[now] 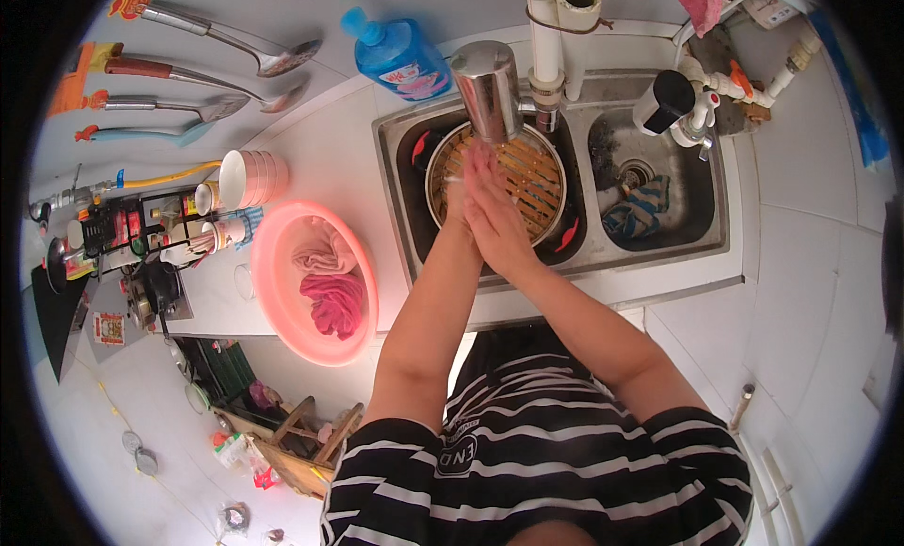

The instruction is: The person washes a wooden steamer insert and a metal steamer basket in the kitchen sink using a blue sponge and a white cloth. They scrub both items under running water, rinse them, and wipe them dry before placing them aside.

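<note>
My right hand (500,225) lies flat against my left hand (458,198), palms together and fingers pointing away from me. Most of the left hand is hidden behind the right, and I see nothing held between them. Both are above a round steamer rack (540,172) with wooden slats and a metal rim, set in the left basin of a steel double sink (590,260). Red handle parts (567,234) show at the rack's sides. Just beyond my fingertips is a shiny metal cylinder (486,87), beside a white pipe (545,48) with a metal end.
A pink basin (268,292) with wet cloths (332,302) stands on the counter at left. Behind the sink is a blue detergent bottle (406,59). The right basin holds a striped cloth (639,207) below a white tap (696,119). Stacked pink bowls (247,179) stand near hanging ladles (233,45).
</note>
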Available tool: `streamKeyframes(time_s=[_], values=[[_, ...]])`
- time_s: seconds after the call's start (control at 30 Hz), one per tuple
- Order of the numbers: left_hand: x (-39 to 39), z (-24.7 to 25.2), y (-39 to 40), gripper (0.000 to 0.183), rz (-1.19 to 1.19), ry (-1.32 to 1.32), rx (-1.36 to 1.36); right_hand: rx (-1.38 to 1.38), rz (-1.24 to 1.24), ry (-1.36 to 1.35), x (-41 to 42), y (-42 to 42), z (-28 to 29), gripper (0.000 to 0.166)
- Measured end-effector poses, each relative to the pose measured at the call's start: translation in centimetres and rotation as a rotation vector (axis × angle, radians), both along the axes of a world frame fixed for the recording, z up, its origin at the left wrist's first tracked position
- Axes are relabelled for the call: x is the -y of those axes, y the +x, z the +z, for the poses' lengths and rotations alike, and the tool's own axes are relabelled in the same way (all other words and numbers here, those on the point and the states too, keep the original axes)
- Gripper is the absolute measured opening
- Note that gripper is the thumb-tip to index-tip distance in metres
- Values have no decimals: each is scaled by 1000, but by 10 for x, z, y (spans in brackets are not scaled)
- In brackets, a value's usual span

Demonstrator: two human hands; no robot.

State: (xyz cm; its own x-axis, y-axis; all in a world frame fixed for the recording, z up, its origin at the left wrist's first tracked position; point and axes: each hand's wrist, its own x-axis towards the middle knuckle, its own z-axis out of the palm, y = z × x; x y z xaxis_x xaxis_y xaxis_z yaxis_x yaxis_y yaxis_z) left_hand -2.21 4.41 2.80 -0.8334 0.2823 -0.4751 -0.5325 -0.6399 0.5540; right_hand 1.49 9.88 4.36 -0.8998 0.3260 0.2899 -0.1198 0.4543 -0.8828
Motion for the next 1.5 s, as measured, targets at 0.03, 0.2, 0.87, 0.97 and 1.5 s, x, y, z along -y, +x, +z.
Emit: streamKeyframes(time_s=[0.03, 0.2, 0.87, 0.97, 1.5], values=[[-8, 16, -2, 48, -41, -15, 94, -10, 36, -29, -5, -2, -8, 31], [-21, 34, 25, 42, -59, -2, 144, 539, 91, -432, -52, -32, 14, 40], [5, 39, 1, 38, -42, -125, -122, 456, 89, -874, -81, -1, -9, 25], [6, 27, -10, 38, 143, 17, 166, 406, -22, -644, -84, -5, 7, 20], [-12, 19, -12, 32, -2, -161, 424, 462, 266, 706, -22, 1, 7, 23]])
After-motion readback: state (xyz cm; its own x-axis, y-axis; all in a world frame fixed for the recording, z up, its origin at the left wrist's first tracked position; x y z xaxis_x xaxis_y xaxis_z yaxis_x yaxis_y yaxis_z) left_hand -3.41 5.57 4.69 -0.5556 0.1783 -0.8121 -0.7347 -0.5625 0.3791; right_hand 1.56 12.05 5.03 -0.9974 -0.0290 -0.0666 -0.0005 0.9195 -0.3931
